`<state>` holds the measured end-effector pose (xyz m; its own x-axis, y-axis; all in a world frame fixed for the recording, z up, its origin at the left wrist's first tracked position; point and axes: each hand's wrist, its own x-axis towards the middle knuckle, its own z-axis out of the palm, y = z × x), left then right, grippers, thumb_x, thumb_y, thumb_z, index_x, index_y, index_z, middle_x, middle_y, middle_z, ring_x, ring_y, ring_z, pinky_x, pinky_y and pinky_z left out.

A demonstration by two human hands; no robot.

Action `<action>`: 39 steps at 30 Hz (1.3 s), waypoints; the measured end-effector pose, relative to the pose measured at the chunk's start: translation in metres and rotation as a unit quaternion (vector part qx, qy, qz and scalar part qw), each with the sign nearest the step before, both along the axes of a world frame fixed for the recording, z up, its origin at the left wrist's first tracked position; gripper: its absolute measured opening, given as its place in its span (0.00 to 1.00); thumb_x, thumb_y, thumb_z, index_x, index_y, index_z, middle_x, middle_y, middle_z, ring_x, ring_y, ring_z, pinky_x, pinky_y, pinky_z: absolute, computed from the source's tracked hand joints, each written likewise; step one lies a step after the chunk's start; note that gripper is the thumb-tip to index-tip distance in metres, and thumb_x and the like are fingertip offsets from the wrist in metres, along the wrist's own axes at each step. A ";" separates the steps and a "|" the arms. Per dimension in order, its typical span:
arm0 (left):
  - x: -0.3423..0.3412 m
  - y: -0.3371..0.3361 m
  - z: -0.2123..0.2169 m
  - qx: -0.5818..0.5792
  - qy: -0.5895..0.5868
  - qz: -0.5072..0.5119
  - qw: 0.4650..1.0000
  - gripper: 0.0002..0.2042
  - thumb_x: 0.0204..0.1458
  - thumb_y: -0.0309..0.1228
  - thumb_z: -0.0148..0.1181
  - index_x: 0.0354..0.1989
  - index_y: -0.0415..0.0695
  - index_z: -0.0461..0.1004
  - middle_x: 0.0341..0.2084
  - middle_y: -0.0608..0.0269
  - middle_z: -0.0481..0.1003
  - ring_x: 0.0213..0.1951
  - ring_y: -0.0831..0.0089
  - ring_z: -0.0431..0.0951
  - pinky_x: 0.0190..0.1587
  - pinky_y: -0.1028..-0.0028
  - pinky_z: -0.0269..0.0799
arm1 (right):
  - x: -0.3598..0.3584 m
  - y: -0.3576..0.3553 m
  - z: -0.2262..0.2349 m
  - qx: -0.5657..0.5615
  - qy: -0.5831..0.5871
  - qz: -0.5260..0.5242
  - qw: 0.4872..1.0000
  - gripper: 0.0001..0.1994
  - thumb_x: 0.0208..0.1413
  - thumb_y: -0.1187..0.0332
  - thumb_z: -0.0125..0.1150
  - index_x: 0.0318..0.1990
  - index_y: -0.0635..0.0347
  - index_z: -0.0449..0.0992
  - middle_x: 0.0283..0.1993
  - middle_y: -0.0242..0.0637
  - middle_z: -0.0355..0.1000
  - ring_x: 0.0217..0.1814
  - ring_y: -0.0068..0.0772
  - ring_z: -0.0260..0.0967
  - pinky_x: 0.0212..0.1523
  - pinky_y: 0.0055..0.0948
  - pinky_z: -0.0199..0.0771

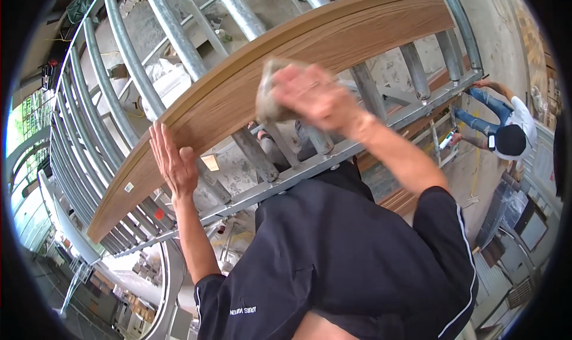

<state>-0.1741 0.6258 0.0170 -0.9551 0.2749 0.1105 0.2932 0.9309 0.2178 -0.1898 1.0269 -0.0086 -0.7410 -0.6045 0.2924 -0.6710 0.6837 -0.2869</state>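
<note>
The wooden plank lies across metal tubes. Against its left part rests the left hand, fingers straight; over its middle, well apart, the blurred right hand meets a pale cloth, grip unclear.

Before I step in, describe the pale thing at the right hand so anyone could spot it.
Find the long brown wooden board lying across the silvery metal tubes. Near its middle is the blurred right hand, with a pale, cloth-like pad at its left side. The pad's beige-grey colour stands out against the brown wood.
</note>
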 end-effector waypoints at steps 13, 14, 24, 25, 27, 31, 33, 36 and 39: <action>-0.010 0.034 -0.007 0.125 0.019 0.029 0.992 0.34 0.66 0.52 0.31 0.73 0.40 0.46 0.71 0.41 0.49 0.72 0.46 0.49 0.72 0.51 0.40 | -0.076 0.099 0.002 -0.056 0.054 -0.262 0.962 0.30 0.62 0.52 0.49 0.70 0.51 0.60 0.75 0.41 0.53 0.78 0.47 0.45 0.75 0.49 0.43; -0.010 0.035 -0.007 0.115 0.016 0.034 0.993 0.35 0.66 0.53 0.31 0.73 0.40 0.46 0.71 0.41 0.49 0.72 0.46 0.49 0.72 0.50 0.40 | -0.077 0.063 0.006 0.048 0.005 -0.208 0.977 0.29 0.62 0.52 0.50 0.69 0.51 0.62 0.74 0.43 0.54 0.78 0.45 0.46 0.76 0.49 0.42; -0.007 0.024 -0.005 0.032 -0.002 0.015 0.999 0.31 0.66 0.49 0.30 0.75 0.49 0.41 0.73 0.43 0.44 0.73 0.47 0.45 0.72 0.49 0.38 | -0.136 0.161 0.011 -0.022 0.001 -0.201 0.979 0.09 0.53 0.59 0.66 0.39 0.48 0.83 0.51 0.30 0.78 0.55 0.30 0.74 0.54 0.29 0.77; -0.007 0.024 -0.005 0.030 0.001 0.013 0.999 0.30 0.66 0.48 0.30 0.75 0.49 0.42 0.73 0.43 0.44 0.73 0.47 0.45 0.72 0.49 0.38 | -0.149 0.208 0.015 0.029 -0.010 -0.208 0.978 0.11 0.54 0.62 0.65 0.44 0.50 0.81 0.59 0.35 0.73 0.59 0.34 0.71 0.61 0.34 0.72; -0.009 0.026 -0.006 0.031 0.012 0.014 0.999 0.30 0.66 0.47 0.30 0.75 0.49 0.43 0.73 0.42 0.44 0.73 0.47 0.45 0.72 0.49 0.38 | -0.153 0.250 0.019 0.245 0.151 -0.377 0.880 0.12 0.56 0.65 0.61 0.48 0.50 0.79 0.61 0.34 0.70 0.62 0.36 0.68 0.67 0.39 0.65; -0.008 0.031 -0.006 0.005 0.010 0.041 0.999 0.30 0.66 0.47 0.30 0.74 0.48 0.45 0.72 0.43 0.45 0.73 0.47 0.44 0.72 0.50 0.38 | -0.140 0.183 0.032 0.099 -0.082 -0.334 0.934 0.12 0.55 0.61 0.58 0.45 0.50 0.78 0.68 0.36 0.64 0.73 0.38 0.56 0.71 0.47 0.55; -0.009 0.032 -0.007 -0.003 0.012 0.040 0.999 0.30 0.67 0.48 0.29 0.74 0.48 0.45 0.73 0.44 0.45 0.73 0.47 0.44 0.72 0.50 0.37 | -0.118 0.101 0.022 0.079 0.051 -0.201 0.975 0.10 0.53 0.60 0.60 0.39 0.51 0.79 0.66 0.34 0.66 0.71 0.38 0.59 0.71 0.45 0.54; -0.008 0.029 -0.006 0.010 0.014 0.032 0.999 0.30 0.67 0.49 0.28 0.75 0.48 0.44 0.73 0.45 0.45 0.74 0.48 0.44 0.72 0.50 0.38 | -0.094 0.000 0.015 0.040 0.015 -0.059 0.997 0.24 0.57 0.55 0.55 0.60 0.50 0.73 0.73 0.39 0.57 0.78 0.34 0.47 0.75 0.48 0.44; -0.006 0.022 -0.003 0.009 0.007 0.038 0.999 0.31 0.67 0.51 0.27 0.75 0.48 0.44 0.73 0.46 0.45 0.74 0.49 0.44 0.73 0.51 0.37 | -0.097 0.010 0.019 0.022 -0.002 -0.019 1.000 0.25 0.61 0.48 0.49 0.56 0.54 0.75 0.73 0.39 0.57 0.78 0.36 0.47 0.75 0.47 0.43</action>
<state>-0.1803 0.6482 0.0140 -0.9714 0.1994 0.1286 0.2249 0.9465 0.2315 -0.2865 1.0372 0.0102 -0.7647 -0.5882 0.2630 -0.6433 0.7209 -0.2579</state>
